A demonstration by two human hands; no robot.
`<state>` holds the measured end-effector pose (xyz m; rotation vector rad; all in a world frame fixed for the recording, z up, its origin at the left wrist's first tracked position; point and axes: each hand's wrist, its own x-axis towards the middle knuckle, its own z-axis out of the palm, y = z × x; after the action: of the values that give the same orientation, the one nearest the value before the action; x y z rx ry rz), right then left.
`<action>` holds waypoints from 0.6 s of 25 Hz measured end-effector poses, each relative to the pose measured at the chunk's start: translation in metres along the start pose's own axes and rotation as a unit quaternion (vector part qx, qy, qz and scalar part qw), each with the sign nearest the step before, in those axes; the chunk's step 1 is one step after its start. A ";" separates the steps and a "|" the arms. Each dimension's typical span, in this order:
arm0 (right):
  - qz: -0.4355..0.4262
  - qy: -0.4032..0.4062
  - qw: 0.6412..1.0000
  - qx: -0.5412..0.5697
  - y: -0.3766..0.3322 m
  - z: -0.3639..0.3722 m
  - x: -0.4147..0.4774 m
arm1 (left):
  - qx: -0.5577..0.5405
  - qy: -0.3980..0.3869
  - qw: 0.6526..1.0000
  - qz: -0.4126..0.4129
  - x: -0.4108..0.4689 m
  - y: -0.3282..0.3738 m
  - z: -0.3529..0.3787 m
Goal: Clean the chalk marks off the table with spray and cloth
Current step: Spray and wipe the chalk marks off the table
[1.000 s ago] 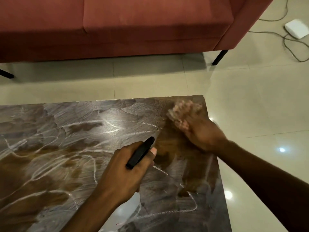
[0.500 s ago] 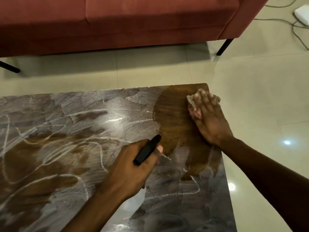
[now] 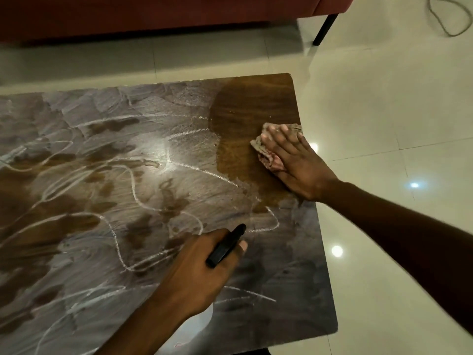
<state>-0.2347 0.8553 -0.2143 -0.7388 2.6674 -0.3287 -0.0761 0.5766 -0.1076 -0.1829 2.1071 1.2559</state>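
Your right hand (image 3: 294,162) presses flat on crumpled cloth (image 3: 261,147), upper right; left hand (image 3: 197,272) curled round black sprayer (image 3: 225,245), chalk-streaked wood table (image 3: 256,103).

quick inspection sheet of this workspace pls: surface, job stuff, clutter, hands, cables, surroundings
surface: table mostly hazed with chalk marks; far right corner wiped to brown wood
job's things: cloth on the wiped patch; spray bottle, only its black top shows
clutter: nothing seen
grippers: right hand presses the cloth with flat fingers; left hand grips the spray bottle
cables: cable looped on the floor, far right
surroundings: red sofa; pale tiled floor
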 end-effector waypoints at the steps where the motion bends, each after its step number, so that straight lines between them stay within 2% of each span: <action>1: -0.057 -0.023 0.998 -0.020 0.009 -0.004 -0.009 | 0.005 -0.005 1.000 0.003 -0.005 -0.003 0.005; 2: -0.076 -0.031 0.996 -0.024 0.019 -0.009 -0.016 | 0.005 -0.007 1.000 0.005 -0.010 -0.006 0.010; 3: -0.051 -0.023 0.998 -0.008 0.023 -0.012 -0.020 | 0.001 -0.007 1.000 0.008 -0.015 -0.009 0.014; 5: 0.069 0.015 0.996 0.047 0.005 -0.005 -0.028 | -0.013 -0.012 1.000 0.015 -0.026 -0.014 0.024; 6: 0.081 0.017 0.995 0.049 -0.009 0.004 -0.033 | -0.014 -0.023 0.999 0.019 -0.030 -0.016 0.029; 7: 0.037 -0.001 0.999 0.029 -0.019 0.012 -0.042 | -0.005 -0.038 0.999 0.023 -0.033 -0.019 0.034; 8: -0.049 -0.032 0.998 -0.008 -0.023 0.018 -0.055 | 0.011 -0.051 0.998 0.031 -0.037 -0.022 0.039; 10: -0.205 -0.098 0.970 -0.089 -0.012 0.021 -0.080 | 0.043 -0.067 0.995 0.056 -0.045 -0.025 0.047; 11: -0.221 -0.099 0.965 -0.104 -0.001 0.016 -0.085 | 0.054 -0.070 0.994 0.067 -0.050 -0.026 0.051; 12: -0.186 -0.082 0.975 -0.094 0.004 0.011 -0.086 | 0.061 -0.072 0.993 0.072 -0.055 -0.028 0.054; 14: -0.003 -0.015 1.000 -0.020 -0.008 0.011 -0.084 | 0.055 -0.068 0.994 0.060 -0.065 -0.032 0.057; 15: 0.063 0.006 0.998 0.012 -0.024 0.018 -0.084 | 0.045 -0.065 0.996 0.051 -0.070 -0.035 0.058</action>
<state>-0.1492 0.8775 -0.1997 -0.5598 2.7012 -0.3317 0.0201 0.5913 -0.1090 0.0458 2.0767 1.1946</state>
